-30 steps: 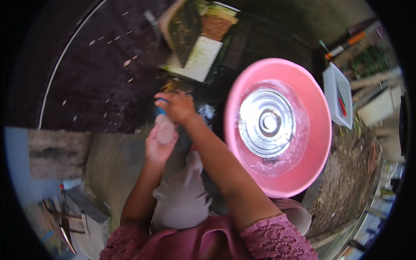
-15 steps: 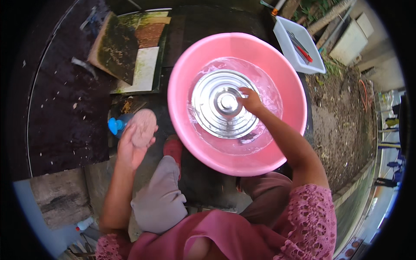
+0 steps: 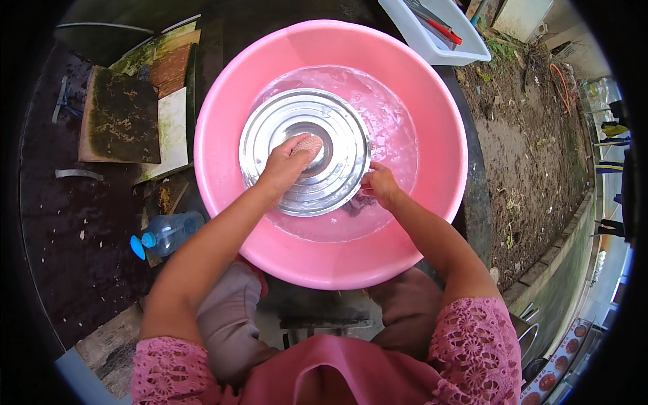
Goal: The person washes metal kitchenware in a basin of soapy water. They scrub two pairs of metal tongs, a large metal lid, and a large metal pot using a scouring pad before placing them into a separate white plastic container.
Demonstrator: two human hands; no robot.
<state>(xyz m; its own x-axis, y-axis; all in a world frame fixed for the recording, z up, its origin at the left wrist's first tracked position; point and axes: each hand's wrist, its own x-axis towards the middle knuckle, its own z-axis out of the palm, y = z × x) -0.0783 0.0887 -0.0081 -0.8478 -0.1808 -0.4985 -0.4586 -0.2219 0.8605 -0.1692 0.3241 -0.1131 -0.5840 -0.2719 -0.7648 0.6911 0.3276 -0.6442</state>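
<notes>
"Where is open room seen?"
"In the tub [image 3: 437, 135], right of the lid [image 3: 339, 152], its rim gripped by the right hand [image 3: 381, 185]."
"Any change?"
"The sponge [image 3: 308, 145], clasped in the left hand [image 3: 283, 165], was brought onto it."

Open water [image 3: 395, 115] is stretching along the far-right wall of the pink basin [image 3: 442, 135], leaving a hand room to pass. The metal lid [image 3: 341, 125] is filling the basin's left and middle, keeping only a slim gap at its left wall; the left hand [image 3: 289, 162] is blocking the way from above. The right hand [image 3: 381, 183] is taking up the basin's near right. A bottle [image 3: 174, 233] is obstructing the basin's near-left outside, a white tray [image 3: 472, 55] is crowding its far right, and legs [image 3: 233, 324] are hemming its near side.
</notes>
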